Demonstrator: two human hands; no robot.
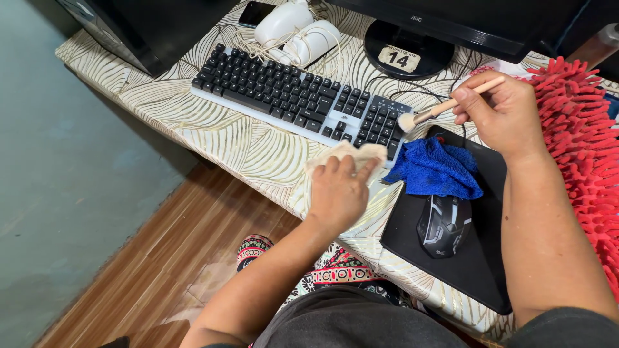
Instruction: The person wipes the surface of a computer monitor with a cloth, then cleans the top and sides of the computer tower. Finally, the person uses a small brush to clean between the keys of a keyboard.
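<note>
Right hand (500, 113) pinched shut on light, stiff brush (445, 106) mid-handle, soft bristles at keyboard (300, 93) edge; left hand (338, 190) pressed closed on limp cloth (348, 153), just beneath keyboard.

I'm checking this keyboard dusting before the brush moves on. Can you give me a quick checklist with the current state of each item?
1. Brush held in right hand: ok.
2. Bristles at the keyboard number pad edge: ok.
3. Left hand pressing the beige cloth at the keyboard's front edge: ok.
4. Blue cloth clear of the keys: ok, it lies on the mouse pad.
5. Mouse out of the way: ok.
6. Dust left between keys: cannot tell.
</note>
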